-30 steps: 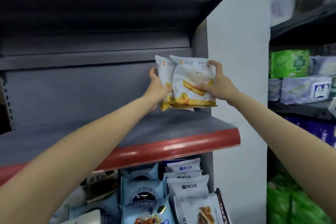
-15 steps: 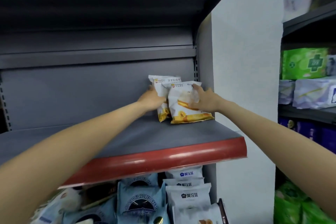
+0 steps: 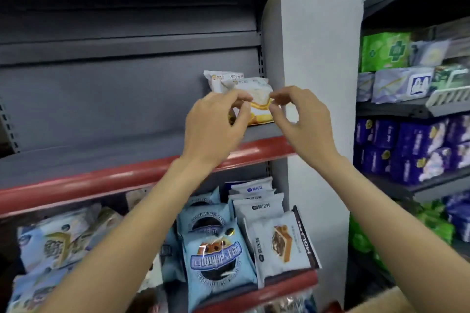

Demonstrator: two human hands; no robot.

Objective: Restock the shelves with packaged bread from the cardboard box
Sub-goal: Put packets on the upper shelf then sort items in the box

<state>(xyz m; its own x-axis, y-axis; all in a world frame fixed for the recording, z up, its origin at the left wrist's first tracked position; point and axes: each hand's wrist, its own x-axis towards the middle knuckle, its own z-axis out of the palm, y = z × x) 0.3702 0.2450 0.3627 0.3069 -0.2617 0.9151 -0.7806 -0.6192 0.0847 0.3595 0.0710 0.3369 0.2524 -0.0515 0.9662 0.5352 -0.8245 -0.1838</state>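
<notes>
Two white-and-yellow bread packs stand upright at the right end of the grey upper shelf point(image 3: 101, 157), the front pack point(image 3: 258, 91) overlapping the rear pack point(image 3: 218, 80). My left hand point(image 3: 213, 124) and my right hand point(image 3: 302, 122) hover just in front of them over the red shelf lip, fingers loosely curled and holding nothing. The left fingertips overlap the front pack's lower left corner in the picture; whether they touch it I cannot tell. A tan corner of the cardboard box point(image 3: 376, 302) shows at the bottom right.
The lower shelf holds blue bread packs point(image 3: 216, 256) and white packs point(image 3: 277, 239) behind a red lip. A white wall post point(image 3: 318, 84) bounds the shelf on the right. Beyond it stands another rack with green, purple and grey goods point(image 3: 407, 145).
Both hands set the two packs down at the shelf's right end, let go and drew back toward me. The view has tilted down, showing the lower shelf.
</notes>
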